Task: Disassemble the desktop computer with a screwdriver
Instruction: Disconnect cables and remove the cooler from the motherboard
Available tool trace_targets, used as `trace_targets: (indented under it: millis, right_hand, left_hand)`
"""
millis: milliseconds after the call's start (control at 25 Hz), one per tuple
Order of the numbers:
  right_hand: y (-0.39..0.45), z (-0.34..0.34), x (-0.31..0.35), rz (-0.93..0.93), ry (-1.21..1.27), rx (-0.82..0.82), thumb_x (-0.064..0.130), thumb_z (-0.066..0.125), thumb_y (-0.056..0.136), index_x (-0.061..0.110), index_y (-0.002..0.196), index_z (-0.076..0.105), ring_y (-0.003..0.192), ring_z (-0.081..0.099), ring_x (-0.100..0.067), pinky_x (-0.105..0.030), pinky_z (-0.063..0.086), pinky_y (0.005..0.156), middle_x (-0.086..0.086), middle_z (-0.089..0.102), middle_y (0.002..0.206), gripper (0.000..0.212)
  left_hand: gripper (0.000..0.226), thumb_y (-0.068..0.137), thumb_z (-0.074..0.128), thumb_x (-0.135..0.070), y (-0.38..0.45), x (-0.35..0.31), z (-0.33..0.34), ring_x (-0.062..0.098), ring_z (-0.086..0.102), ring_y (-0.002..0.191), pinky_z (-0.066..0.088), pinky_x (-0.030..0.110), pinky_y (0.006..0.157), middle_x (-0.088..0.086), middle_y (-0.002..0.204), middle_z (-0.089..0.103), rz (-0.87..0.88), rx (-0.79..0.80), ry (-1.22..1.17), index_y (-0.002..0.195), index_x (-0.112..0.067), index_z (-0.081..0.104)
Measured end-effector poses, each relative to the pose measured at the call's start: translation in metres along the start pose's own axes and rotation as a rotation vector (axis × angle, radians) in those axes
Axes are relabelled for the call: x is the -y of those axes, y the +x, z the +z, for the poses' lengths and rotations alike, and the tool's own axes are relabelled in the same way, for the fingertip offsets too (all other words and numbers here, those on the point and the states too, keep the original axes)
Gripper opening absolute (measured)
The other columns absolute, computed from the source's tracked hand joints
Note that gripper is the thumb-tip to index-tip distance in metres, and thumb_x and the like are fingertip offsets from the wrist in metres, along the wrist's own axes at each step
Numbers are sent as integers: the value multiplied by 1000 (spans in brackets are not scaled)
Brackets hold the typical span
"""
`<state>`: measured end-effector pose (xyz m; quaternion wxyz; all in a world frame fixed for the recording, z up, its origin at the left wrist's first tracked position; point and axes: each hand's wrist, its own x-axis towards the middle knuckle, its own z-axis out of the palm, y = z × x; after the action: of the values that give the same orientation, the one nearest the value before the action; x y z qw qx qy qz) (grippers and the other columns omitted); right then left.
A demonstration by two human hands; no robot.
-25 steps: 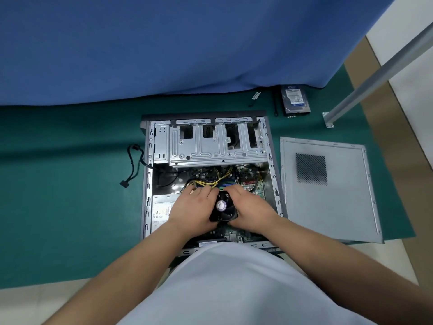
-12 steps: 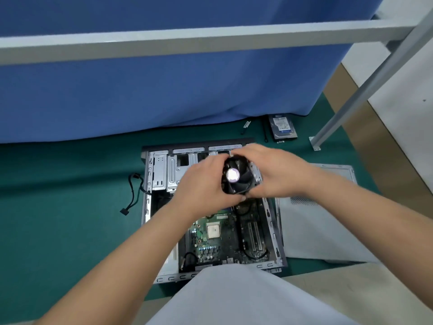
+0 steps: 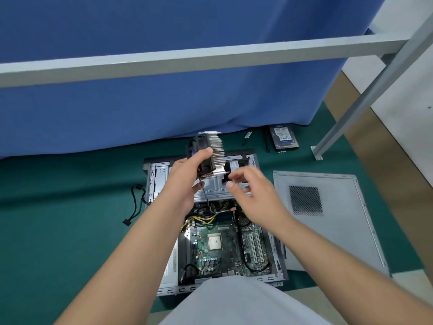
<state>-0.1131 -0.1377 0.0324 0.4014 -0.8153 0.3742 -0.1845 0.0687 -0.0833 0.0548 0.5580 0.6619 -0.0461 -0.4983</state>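
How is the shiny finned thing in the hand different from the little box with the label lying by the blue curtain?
The cooler is held up in the left hand; the hard drive lies flat on the green mat. The cooler shows silver fins and a black fan; the hard drive is dark with a white-and-blue label. Both are outside the case.
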Motion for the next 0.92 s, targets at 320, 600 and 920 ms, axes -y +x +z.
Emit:
trace_targets:
  millis: [320,600,920]
  right_hand:
    - [-23,5,-21,13,-18,251,40,64,98,34,117,69,89,62,0,-11,46,77,19,67,96,20]
    - [-38,0,-7,1,120,171,23,68,97,29,108,77,80,71,-5,-17,53,72,16,74,86,16]
    - [-47,3,14,-192,-24,-104,16,68,96,22,114,78,88,66,-4,-11,50,80,16,67,100,21]
  left_hand:
    - [30,75,85,-43,7,12,-10,23,65,94,53,48,91,0,85,75,-131,-40,-218,95,-26,72]
    - [33,74,87,-41,12,17,-13,23,64,95,58,55,87,4,94,72,-153,-55,-275,96,-21,71]
    - [36,75,83,-40,19,25,-15,22,69,89,58,40,82,6,102,75,-167,-66,-222,102,-18,71]
